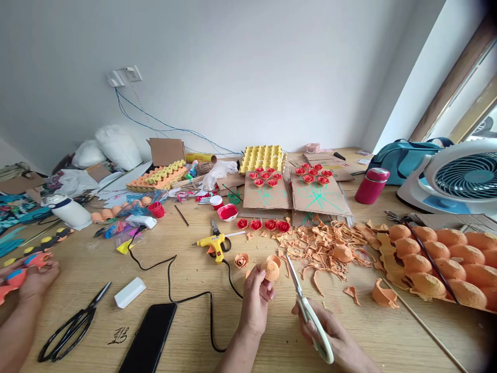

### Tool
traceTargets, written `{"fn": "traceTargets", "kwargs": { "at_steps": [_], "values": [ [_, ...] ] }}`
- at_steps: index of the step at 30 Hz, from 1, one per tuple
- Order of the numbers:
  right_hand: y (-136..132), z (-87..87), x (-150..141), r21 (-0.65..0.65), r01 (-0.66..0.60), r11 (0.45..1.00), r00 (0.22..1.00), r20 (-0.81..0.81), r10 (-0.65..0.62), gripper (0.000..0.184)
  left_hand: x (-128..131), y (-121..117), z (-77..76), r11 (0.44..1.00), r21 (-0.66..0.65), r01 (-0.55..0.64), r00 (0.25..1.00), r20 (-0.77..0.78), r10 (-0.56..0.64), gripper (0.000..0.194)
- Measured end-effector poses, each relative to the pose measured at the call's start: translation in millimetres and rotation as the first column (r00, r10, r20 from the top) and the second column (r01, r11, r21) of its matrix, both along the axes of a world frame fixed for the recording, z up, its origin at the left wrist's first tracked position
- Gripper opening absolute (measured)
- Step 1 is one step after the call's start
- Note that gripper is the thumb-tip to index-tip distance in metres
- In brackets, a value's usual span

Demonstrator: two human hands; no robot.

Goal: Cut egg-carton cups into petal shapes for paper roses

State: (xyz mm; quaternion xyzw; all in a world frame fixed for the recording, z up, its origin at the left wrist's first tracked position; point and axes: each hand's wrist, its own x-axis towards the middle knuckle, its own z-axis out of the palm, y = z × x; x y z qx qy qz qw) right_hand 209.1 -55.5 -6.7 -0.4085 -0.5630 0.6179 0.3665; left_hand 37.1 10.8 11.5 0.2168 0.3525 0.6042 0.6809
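Note:
My left hand [254, 303] pinches a small orange egg-carton cup [271, 270] between thumb and fingers, above the table. In my right hand [324, 329] are scissors [312, 313] with pale handles, their blades pointing up and away beside the cup, not touching it. Just left of my left hand lies an orange carton rose [241, 260]. Beyond it is a yellow glue gun [214, 244] with a black cord. Several red carton roses [271, 225] stand in a row behind. Orange carton scraps [322, 241] are heaped past the scissors.
A co-worker's hand [41, 280] holds painted carton pieces at far left. Black scissors [75, 326], a phone [149, 339] and a white block [130, 292] lie left of me. To the right are orange egg trays [438, 254], a thin stick [423, 324] and a fan [458, 178].

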Motion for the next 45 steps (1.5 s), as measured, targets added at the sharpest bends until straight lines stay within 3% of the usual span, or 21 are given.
{"fn": "traceTargets", "kwargs": {
  "at_steps": [5,8,14,19,26,35,41,45],
  "values": [
    [4,-14.1,6,0.09,0.233,0.968,0.967,0.08,-0.24,0.039,2,-2,-1.9,0.995,-0.046,0.089,0.996,0.005,-0.089,0.037],
    [7,-15.7,8,0.083,0.32,0.944,0.947,-0.013,-0.32,0.036,3,-5,-2.6,0.98,-0.054,0.19,0.982,-0.004,-0.19,0.037],
    [12,-7.3,8,-0.042,0.394,0.918,0.905,-0.16,-0.395,0.042,9,-11,-2.8,0.922,-0.071,0.381,0.923,-0.032,-0.384,0.037],
    [11,-7.4,3,-0.145,0.377,0.915,0.885,-0.235,-0.402,0.048,16,-17,-1.9,0.882,-0.082,0.465,0.881,-0.057,-0.47,0.037],
    [11,-0.9,1,-0.239,0.324,0.915,0.828,-0.396,-0.397,0.045,17,-21,-3.3,0.861,-0.075,0.503,0.862,-0.038,-0.506,0.04],
    [11,1.6,-2,-0.295,0.357,0.886,0.761,-0.458,-0.459,0.047,19,-22,-3.4,0.873,-0.062,0.483,0.874,0.092,-0.477,0.033],
    [11,6.9,-2,-0.265,0.422,0.867,0.739,-0.454,-0.498,0.045,26,-26,-5.1,0.859,0.0,0.513,0.852,-0.125,-0.509,0.032],
    [12,2.0,-1,-0.224,0.474,0.852,0.77,-0.363,-0.524,0.046,27,-26,-8.4,0.882,0.056,0.469,0.866,-0.224,-0.446,0.032]
  ]
}}
